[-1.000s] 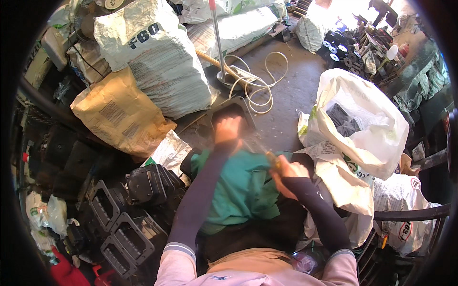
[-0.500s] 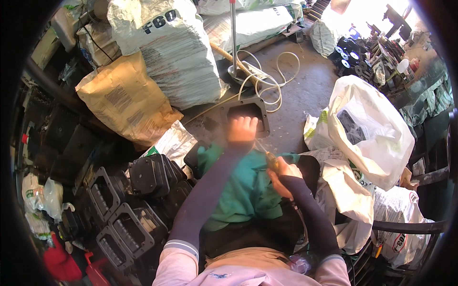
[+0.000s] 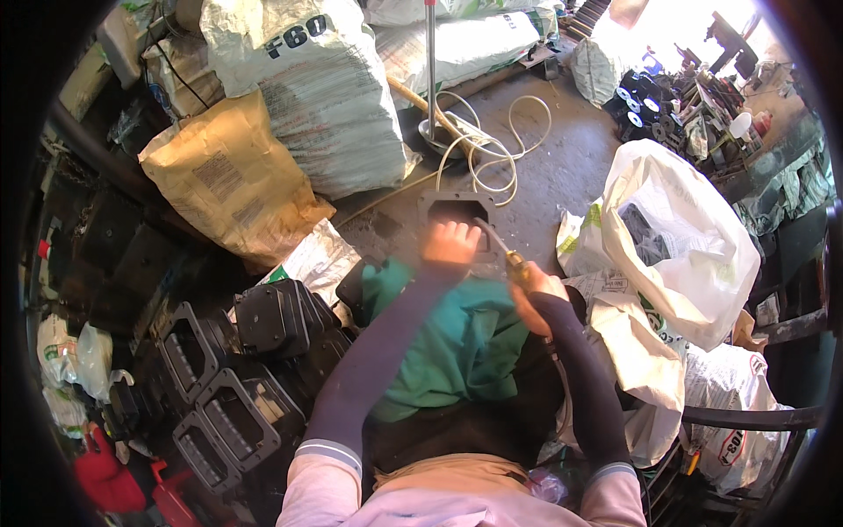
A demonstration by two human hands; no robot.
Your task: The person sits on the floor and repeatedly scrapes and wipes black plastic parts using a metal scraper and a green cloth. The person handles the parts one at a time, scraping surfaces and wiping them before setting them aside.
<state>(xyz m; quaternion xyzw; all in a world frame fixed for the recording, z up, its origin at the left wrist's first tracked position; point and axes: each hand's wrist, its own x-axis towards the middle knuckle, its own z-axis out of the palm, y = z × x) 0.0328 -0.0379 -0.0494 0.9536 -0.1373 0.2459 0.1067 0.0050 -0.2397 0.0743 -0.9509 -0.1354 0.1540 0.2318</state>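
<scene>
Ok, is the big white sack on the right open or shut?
Open: the white sack's mouth gapes wide, with dark contents visible inside.

A crumpled green cloth (image 3: 457, 351) lies across my lap. Just beyond it, my left hand (image 3: 450, 244), blurred, holds the near edge of a dark grey, hollow, rectangular housing (image 3: 457, 197). Near the cloth's far right corner, my right hand (image 3: 540, 285) grips the yellow handle of a curved, pale-tipped tool (image 3: 520, 265); its tip reaches the housing, though I cannot tell whether they touch. Left of the cloth sit black, hollow, box-shaped housings (image 3: 207, 380). Right of it stands an open white sack (image 3: 702, 285). Well beyond it lies a looped cream-coloured hose or cord (image 3: 515, 178).
</scene>
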